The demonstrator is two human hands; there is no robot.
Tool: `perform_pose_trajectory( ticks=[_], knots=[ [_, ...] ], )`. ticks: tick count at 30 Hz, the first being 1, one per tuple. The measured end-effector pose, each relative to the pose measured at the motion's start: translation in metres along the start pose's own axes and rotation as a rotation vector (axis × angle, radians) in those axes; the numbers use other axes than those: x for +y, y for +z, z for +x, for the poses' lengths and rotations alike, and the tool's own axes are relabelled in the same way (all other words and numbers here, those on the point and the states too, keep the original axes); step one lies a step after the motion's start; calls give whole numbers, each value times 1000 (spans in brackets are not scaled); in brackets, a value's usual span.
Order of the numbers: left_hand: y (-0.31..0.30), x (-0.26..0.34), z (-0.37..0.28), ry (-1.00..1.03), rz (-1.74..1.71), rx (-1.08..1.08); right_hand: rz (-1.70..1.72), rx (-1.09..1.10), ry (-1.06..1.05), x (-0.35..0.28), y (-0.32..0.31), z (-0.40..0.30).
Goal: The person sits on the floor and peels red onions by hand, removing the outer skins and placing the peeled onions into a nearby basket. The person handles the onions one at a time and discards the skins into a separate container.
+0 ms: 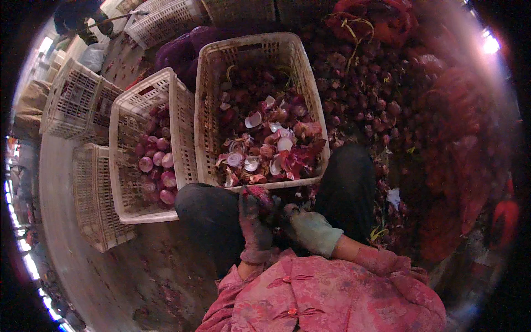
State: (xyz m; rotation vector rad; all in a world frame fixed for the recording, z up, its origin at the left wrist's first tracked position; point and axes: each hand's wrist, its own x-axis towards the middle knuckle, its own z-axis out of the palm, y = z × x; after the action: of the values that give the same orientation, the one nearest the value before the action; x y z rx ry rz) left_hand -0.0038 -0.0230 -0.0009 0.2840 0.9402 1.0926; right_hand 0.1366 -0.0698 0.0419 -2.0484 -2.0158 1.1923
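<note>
In a dark-stained glove, my left hand (pixel 254 226) grips a red onion (pixel 260 194) just beyond the near rim of a plastic crate. My right hand (pixel 312 229), in a paler glove, is close beside it with its fingers bent. Shadow hides whether anything is in those fingers. Beyond my knees stands the white crate (pixel 200 137), holding onion skins (pixel 296 162), cut onion ends (pixel 235 159) and other dark pieces. To its left, a second crate (pixel 117 166) contains several peeled red onions (pixel 159 157).
Unpeeled onions (pixel 365 99) cover the floor on the right, around red mesh sacks (pixel 381 20). Stacked crates (pixel 83 99) stand at the left, with another crate (pixel 166 20) farther back. A purple mesh sack (pixel 176 47) lies behind the crates. A person (pixel 79 18) is at the upper left.
</note>
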Motion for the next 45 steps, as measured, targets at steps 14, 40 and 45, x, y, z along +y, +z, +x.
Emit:
perform_pose_trajectory(
  ticks=[14,40,45],
  knots=[
    [10,-4,7,158,77,-12,95,-11,-46,9,0,36],
    [-7,20,-11,-306,-286,-236,980,-266,-230,40,-22,54],
    [9,32,-16,-32,2,-288,1364,-11,-5,44,-41,87]
  ],
)
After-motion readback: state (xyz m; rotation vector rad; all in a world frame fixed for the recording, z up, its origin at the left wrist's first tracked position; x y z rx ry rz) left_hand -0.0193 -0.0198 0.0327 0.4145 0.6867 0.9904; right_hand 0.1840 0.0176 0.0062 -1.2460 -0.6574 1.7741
